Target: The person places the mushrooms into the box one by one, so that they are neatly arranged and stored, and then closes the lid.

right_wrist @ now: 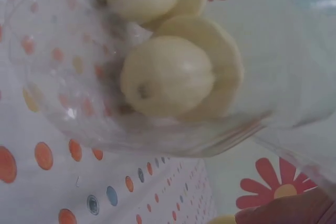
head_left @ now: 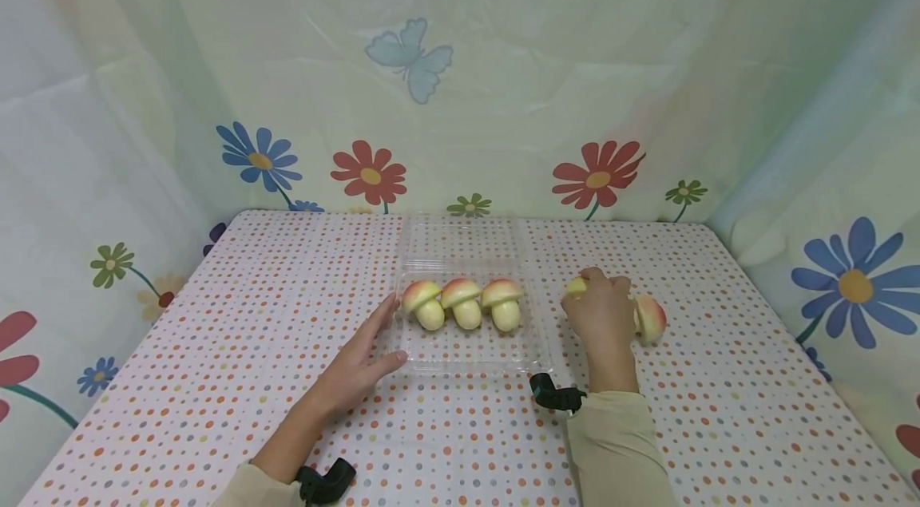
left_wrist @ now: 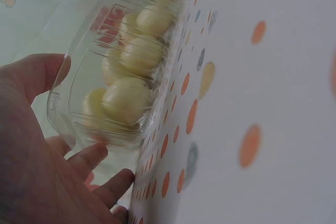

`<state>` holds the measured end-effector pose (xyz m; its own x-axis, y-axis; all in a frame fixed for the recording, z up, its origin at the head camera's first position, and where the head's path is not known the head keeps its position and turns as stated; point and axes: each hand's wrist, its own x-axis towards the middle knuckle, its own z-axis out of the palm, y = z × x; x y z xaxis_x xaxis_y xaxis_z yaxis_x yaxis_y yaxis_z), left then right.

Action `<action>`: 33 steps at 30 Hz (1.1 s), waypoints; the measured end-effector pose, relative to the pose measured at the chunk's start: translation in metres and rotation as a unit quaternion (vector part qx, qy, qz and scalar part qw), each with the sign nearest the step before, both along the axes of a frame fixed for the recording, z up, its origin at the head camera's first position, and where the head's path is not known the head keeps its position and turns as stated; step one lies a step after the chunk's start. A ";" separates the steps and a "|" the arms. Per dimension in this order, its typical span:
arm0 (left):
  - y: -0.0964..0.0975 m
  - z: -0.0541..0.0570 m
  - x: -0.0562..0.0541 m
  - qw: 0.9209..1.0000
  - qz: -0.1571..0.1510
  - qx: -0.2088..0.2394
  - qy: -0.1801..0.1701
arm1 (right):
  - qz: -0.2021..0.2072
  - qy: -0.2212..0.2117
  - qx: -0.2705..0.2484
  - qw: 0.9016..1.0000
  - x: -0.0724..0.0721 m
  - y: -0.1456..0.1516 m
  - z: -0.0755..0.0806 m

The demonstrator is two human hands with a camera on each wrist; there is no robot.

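A clear plastic clamshell box [head_left: 467,351] lies with its lid [head_left: 460,239] folded back. Inside stand three toy mushrooms in a row: a left one [head_left: 430,311], a middle one [head_left: 465,307] and a right one [head_left: 505,311], each with a pale stem and a red-yellow cap. My left hand [head_left: 352,367] is at the box's left side, thumb and fingers spread along its edge. To the right of the box, my right hand [head_left: 602,311] grips another toy mushroom [head_left: 575,287], mostly hidden under the fingers. One more toy mushroom [head_left: 650,318] lies just beside that hand.
The table wears a polka-dot cloth [head_left: 287,291]. A flowered curtain [head_left: 503,92] hangs behind it and at both sides. Black camera mounts sit at the left wrist [head_left: 327,481] and the right wrist [head_left: 557,395].
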<state>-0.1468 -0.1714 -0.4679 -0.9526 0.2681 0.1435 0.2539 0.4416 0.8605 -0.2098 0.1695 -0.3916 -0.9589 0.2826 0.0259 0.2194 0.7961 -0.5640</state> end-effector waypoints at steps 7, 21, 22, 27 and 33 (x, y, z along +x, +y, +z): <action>0.000 0.001 0.000 1.000 0.000 -0.001 -0.002 | 0.015 0.027 -0.005 1.000 0.000 0.001 -0.002; 0.000 0.002 0.000 1.000 -0.001 0.001 0.002 | 0.009 0.077 -0.013 0.997 -0.005 0.004 -0.015; 0.000 0.002 0.000 1.000 -0.002 0.001 0.004 | 0.008 0.081 -0.014 0.997 -0.005 0.004 -0.015; 0.000 0.001 0.000 1.000 -0.004 0.002 0.007 | 0.004 0.090 -0.020 0.996 -0.005 0.004 -0.017; 0.000 0.002 0.001 1.000 -0.003 0.002 0.003 | 0.008 0.085 -0.033 0.996 -0.004 0.004 -0.014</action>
